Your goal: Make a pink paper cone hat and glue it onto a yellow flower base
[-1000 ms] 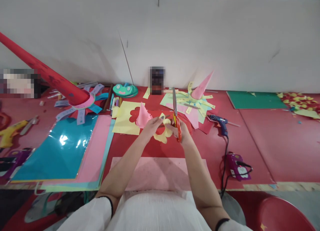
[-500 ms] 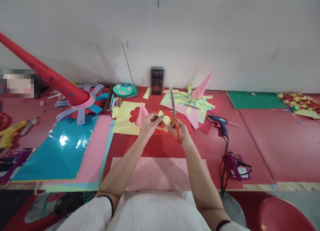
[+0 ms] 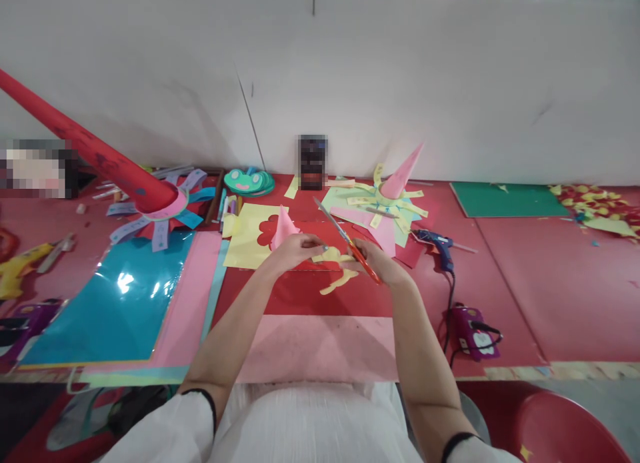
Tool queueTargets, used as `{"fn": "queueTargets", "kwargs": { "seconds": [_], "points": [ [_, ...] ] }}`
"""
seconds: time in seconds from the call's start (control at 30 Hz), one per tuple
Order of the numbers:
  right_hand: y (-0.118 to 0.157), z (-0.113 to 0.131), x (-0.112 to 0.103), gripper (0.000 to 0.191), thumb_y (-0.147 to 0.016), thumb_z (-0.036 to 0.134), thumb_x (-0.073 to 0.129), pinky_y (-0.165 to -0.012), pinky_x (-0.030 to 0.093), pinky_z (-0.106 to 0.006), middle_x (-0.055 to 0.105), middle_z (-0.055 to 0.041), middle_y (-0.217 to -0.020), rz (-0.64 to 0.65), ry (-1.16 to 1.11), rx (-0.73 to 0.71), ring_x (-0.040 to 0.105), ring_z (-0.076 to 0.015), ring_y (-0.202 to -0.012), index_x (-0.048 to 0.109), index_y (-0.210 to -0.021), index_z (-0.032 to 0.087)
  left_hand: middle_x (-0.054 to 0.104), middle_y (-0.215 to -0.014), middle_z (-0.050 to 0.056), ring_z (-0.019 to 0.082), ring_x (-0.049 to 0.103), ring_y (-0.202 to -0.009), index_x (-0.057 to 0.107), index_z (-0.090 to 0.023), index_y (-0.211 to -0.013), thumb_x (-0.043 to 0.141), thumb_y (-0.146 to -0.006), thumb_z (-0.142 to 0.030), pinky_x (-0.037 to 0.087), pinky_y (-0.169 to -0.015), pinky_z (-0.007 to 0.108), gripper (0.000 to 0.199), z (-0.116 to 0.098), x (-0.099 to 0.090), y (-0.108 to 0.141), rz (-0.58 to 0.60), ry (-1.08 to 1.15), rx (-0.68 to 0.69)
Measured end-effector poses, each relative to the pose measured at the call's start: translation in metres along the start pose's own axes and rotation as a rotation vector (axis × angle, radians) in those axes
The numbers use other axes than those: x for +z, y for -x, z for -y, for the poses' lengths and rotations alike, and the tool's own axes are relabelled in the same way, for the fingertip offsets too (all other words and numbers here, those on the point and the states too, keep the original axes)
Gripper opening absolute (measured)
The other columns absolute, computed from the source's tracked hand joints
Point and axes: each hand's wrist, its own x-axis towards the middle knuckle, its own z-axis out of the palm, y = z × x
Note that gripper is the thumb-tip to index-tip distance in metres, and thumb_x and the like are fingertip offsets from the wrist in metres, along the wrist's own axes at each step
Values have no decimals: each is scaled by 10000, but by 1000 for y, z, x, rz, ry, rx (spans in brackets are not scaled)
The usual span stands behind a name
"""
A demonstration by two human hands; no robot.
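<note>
Between my hands is a small pale yellow paper piece [image 3: 329, 255], pinched by the fingers of my left hand [image 3: 300, 248]. My right hand [image 3: 375, 259] grips red-handled scissors [image 3: 345, 235], their blades pointing up and to the left, away from the paper. A curled yellow paper strip [image 3: 339, 283] hangs below the right fingers; whether it is joined to the held piece I cannot tell. Just behind my left hand stands a pink paper cone [image 3: 284, 228] on a red scalloped paper shape [image 3: 265, 231]. Red paper [image 3: 325, 235] lies beneath both hands.
A blue glue gun [image 3: 437, 243] lies to the right, its cord running near a purple power box [image 3: 473, 333]. Left are a shiny blue sheet [image 3: 115, 303] and a long red cone [image 3: 120, 176]. A second pink cone [image 3: 403, 173] with yellow strips stands behind.
The scissors have tilted over to the left. My hands have drawn slightly apart, and the curled yellow strip now hangs lower in view.
</note>
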Motion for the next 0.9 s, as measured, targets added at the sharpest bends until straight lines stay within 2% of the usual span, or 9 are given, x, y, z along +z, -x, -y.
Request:
{"fn": "queueTargets", "kwargs": {
  "seconds": [0.13,0.33,0.5,0.67,0.77,0.9],
  "points": [
    [3,1,-1,413,-627,428,740,-526,245,-244,301,87,-632,60,142,17,272,-79,-559,386,-691,225,728,-855,37,199,657,-830,707,-194,-809,727,-675,-420,486,-688,263,263,-5,-2,0,121,-195,-22],
    [4,-5,0,454,-639,511,724,-550,238,-244,289,86,-652,97,157,37,263,-81,-588,384,-718,220,692,-782,17,172,629,-692,677,-185,-793,668,-704,-525,435,-584,248,352,-14,1,3,209,-311,-44],
    [3,-6,-1,452,-632,497,735,-553,252,-242,290,85,-657,99,131,41,267,-80,-587,386,-713,221,649,-713,10,143,577,-596,644,-182,-757,599,-760,-531,401,-536,244,352,-12,1,3,173,-420,29],
    [1,-8,-2,427,-594,478,763,-531,265,-228,336,89,-620,97,79,30,298,-78,-568,451,-706,209,590,-608,1,129,519,-504,624,-202,-697,556,-798,-428,351,-461,234,257,-6,0,0,218,-454,167],
    [-5,-11,3,407,-563,490,775,-521,302,-233,395,78,-586,-54,-18,24,360,-92,-553,526,-710,203,553,-575,-8,122,482,-488,576,-212,-630,555,-803,-409,323,-447,231,263,-4,-1,-3,111,-439,248],
    [-12,-14,18,394,-583,527,747,-498,327,-236,406,64,-558,-456,-179,-61,395,-103,-540,535,-686,211,464,-523,-42,109,437,-463,533,-215,-640,547,-819,-446,338,-455,226,293,0,0,-8,-135,-331,279]
  ]
}}
